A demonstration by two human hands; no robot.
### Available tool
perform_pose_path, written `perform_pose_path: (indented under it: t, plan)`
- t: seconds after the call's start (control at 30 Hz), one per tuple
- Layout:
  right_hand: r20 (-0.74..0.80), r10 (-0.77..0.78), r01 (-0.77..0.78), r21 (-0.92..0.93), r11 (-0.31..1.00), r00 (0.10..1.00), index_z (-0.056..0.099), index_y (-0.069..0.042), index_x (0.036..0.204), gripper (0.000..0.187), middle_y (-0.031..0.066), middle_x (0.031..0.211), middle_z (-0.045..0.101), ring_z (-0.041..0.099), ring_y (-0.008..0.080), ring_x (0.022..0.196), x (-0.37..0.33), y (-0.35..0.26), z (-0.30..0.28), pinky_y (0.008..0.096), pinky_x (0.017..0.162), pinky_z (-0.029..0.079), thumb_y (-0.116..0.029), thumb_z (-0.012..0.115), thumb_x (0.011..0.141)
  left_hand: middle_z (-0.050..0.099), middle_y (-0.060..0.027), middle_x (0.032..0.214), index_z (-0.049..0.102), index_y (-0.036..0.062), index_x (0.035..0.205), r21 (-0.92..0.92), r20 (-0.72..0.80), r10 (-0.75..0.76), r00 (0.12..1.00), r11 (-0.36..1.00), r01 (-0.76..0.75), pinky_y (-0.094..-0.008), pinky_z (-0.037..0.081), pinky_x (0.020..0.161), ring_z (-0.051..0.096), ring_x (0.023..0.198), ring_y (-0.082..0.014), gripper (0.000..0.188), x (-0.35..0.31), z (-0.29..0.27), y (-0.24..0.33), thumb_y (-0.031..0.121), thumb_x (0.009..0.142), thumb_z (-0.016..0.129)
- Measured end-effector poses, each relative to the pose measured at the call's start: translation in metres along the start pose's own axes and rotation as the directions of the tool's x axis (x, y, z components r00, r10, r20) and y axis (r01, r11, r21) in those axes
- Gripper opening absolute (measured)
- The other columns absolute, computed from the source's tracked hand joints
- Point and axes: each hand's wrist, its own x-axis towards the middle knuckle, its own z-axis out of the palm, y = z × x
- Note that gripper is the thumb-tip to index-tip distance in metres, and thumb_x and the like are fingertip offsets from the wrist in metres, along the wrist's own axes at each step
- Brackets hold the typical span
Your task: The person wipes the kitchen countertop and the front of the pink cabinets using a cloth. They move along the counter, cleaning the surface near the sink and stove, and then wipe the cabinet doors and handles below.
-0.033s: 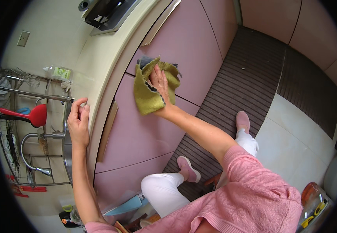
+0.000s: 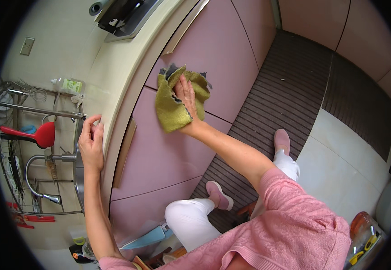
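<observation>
My right hand (image 2: 185, 95) presses a green cloth (image 2: 170, 112) with ragged dark grey edges against a pink cabinet door (image 2: 159, 148). Its fingers lie together over the folds, and the cloth bunches up around them. On the pale countertop (image 2: 116, 74), between the sink's rim and the front edge, rests my left hand (image 2: 91, 146). The fingers there are loosely bent, the thumb stands a little apart, and nothing shows in them. Just left of that hand are a metal rail (image 2: 38, 108) and a curved faucet (image 2: 33, 173).
A red spatula (image 2: 42, 135), a whisk (image 2: 33, 93) and a clear bottle (image 2: 69, 84) lie around the sink. A black appliance (image 2: 123, 18) stands farther along the counter. Door handles (image 2: 125, 153) jut from the cabinets. Dark ribbed mats (image 2: 281, 85) cover part of the tiled floor.
</observation>
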Motion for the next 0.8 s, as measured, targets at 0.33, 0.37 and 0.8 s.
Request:
perform_pose_path:
  t: [0.33, 0.37, 0.8]
  plan:
    - [-0.213, 0.342, -0.401, -0.401, 0.824, 0.915, 0.050, -0.002, 0.134, 0.038, 0.0137, 0.123, 0.051, 0.047, 0.0274, 0.116, 0.077, 0.094, 0.003, 0.0381, 0.099, 0.041, -0.016, 0.056, 0.099, 0.035, 0.0051, 0.080, 0.063, 0.0025, 0.124, 0.062, -0.003, -0.073, 0.997, 0.995, 0.073, -0.0243, 0.030, 0.065, 0.034, 0.072, -0.0078, 0.028, 0.000, 0.002, 0.011, 0.014, 0.099, 0.057]
    - [-0.096, 0.277, -0.252, -0.748, 0.613, 0.956, 0.053, -0.003, 0.127, 0.029, 0.0100, 0.113, 0.054, 0.050, 0.0238, 0.106, 0.084, 0.090, -0.001, 0.0351, 0.093, 0.044, -0.012, 0.054, 0.099, 0.036, 0.0049, 0.080, 0.063, 0.0025, 0.124, 0.071, -0.002, -0.085, 0.996, 0.994, 0.085, -0.0245, 0.030, 0.066, 0.034, 0.072, -0.0083, 0.029, -0.003, 0.001, 0.010, 0.014, 0.099, 0.057]
    - [-0.261, 0.410, -0.209, 0.560, 0.802, 0.874, 0.042, -0.003, 0.131, 0.047, 0.0067, 0.119, 0.050, 0.051, 0.0181, 0.111, 0.112, 0.016, -0.036, 0.0333, 0.100, 0.044, -0.017, 0.069, 0.096, 0.037, 0.0002, 0.073, 0.063, 0.0045, 0.123, 0.117, 0.016, -0.064, 0.998, 0.991, 0.062, -0.0295, 0.032, 0.060, 0.037, 0.066, -0.0125, 0.031, 0.002, -0.004, 0.017, 0.013, 0.094, 0.061]
